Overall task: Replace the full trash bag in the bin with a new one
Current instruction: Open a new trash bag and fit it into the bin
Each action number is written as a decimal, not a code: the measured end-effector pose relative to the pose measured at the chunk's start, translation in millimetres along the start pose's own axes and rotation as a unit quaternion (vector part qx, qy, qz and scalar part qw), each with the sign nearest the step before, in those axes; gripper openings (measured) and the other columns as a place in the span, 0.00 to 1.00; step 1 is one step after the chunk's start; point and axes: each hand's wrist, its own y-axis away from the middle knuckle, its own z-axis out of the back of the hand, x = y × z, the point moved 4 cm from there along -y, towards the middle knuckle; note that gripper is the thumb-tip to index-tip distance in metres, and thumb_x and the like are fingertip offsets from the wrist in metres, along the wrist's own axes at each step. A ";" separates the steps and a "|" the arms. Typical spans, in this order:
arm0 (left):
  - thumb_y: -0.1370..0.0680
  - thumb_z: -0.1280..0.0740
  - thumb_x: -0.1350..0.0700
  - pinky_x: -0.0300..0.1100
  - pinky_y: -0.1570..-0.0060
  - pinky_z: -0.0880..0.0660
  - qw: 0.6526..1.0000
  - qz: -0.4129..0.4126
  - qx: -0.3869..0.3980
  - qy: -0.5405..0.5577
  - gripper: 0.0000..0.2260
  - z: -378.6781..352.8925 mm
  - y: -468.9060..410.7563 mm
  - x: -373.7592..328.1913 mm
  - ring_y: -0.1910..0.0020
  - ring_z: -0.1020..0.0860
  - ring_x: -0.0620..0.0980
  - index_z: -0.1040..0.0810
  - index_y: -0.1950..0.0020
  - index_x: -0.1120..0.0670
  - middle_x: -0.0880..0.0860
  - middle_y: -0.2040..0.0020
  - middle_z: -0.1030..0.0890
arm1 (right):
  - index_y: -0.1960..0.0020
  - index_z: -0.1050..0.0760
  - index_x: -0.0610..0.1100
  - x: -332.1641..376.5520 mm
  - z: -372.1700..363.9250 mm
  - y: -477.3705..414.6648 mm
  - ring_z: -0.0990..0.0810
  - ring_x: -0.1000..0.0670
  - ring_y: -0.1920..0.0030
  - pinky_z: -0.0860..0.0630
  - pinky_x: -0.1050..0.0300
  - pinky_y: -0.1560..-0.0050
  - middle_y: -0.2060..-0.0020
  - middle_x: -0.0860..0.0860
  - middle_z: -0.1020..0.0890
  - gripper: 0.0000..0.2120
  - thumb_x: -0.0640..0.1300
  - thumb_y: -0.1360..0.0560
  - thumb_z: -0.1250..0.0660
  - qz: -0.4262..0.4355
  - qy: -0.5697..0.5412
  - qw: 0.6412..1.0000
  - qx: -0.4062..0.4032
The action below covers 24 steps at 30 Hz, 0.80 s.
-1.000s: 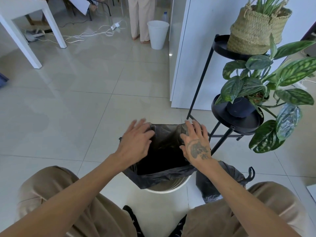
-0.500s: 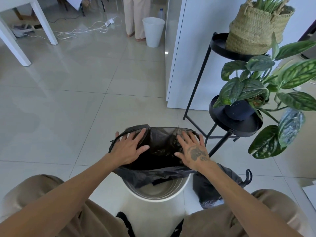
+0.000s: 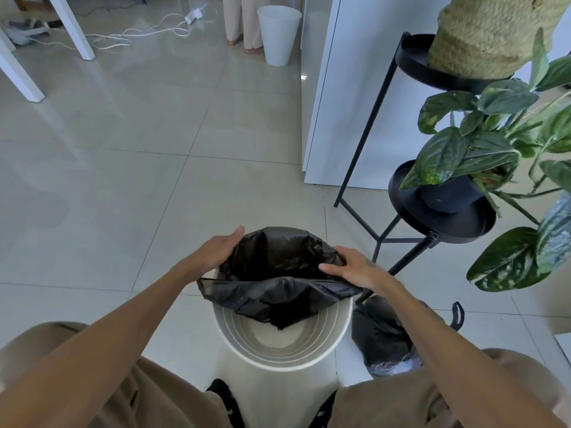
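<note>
A white round bin point(image 3: 282, 359) stands on the floor between my knees. A new black trash bag point(image 3: 278, 288) hangs open over its far half, and the near edge of the bag sags into the bin. My left hand point(image 3: 216, 253) grips the bag's rim at the bin's left side. My right hand point(image 3: 352, 268) grips the rim at the right side, thumb inside the bag. The full black bag point(image 3: 386, 338), tied with a loop on top, sits on the floor just right of the bin, partly hidden by my right forearm.
A black two-tier plant stand point(image 3: 411, 223) with a leafy plant point(image 3: 482, 156) and a woven basket point(image 3: 491, 35) stands close at the right. Behind it is a white cabinet point(image 3: 340, 112). Far back are another white bin point(image 3: 278, 35), a person's legs point(image 3: 241, 23), cables and white table legs.
My hands have moved from lying flat on the bag's mouth to gripping its rim at the bin's left and right sides. The bag has spread wider over the far rim.
</note>
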 end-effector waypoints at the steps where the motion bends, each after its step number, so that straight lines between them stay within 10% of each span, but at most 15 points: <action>1: 0.21 0.47 0.30 0.47 0.39 0.28 0.997 0.018 -0.020 0.068 0.30 2.5 0.3 6.0 0.38 0.22 0.55 0.16 0.41 0.49 0.53 0.39 0.18 | 0.41 0.21 0.53 -4.6 -2.1 3.9 0.16 0.51 0.49 0.22 0.50 0.42 0.50 0.52 0.14 0.19 0.59 0.29 0.26 -0.006 -0.040 0.999 -0.007; 6: 0.22 0.32 0.44 0.43 0.60 0.26 0.940 0.001 -0.212 0.266 0.15 3.8 9.8 37.2 0.63 0.23 0.53 0.14 0.55 0.54 0.55 0.62 0.16 | 0.42 0.19 0.51 -22.1 -17.5 23.0 0.15 0.53 0.47 0.20 0.59 0.45 0.51 0.54 0.13 0.20 0.51 0.33 0.20 0.006 -0.237 0.967 -0.092; 12: 0.21 0.34 0.49 0.44 0.50 0.23 0.902 -0.078 -0.406 0.124 0.12 -6.3 38.3 39.3 0.58 0.18 0.49 0.15 0.52 0.55 0.50 0.59 0.15 | 0.38 0.22 0.45 -30.7 -33.6 47.1 0.19 0.51 0.47 0.23 0.57 0.43 0.49 0.51 0.18 0.21 0.53 0.27 0.26 0.022 -0.137 0.941 -0.309; 20: 0.17 0.41 0.45 0.44 0.66 0.31 0.929 -0.138 -0.335 -0.071 0.21 -17.4 68.0 47.5 0.68 0.25 0.52 0.26 0.66 0.54 0.49 0.70 0.22 | 0.41 0.19 0.46 -37.9 -51.3 58.2 0.17 0.48 0.44 0.22 0.47 0.38 0.48 0.49 0.15 0.15 0.54 0.22 0.32 -0.053 -0.277 0.925 -0.256; 24: 0.17 0.43 0.40 0.45 0.65 0.37 0.957 -0.026 -0.267 0.110 0.25 -25.5 80.5 62.3 0.67 0.32 0.52 0.34 0.67 0.57 0.53 0.70 0.31 | 0.43 0.18 0.41 -39.1 -69.7 60.5 0.15 0.42 0.46 0.21 0.44 0.40 0.49 0.42 0.13 0.22 0.58 0.20 0.38 -0.093 -0.546 0.809 -0.198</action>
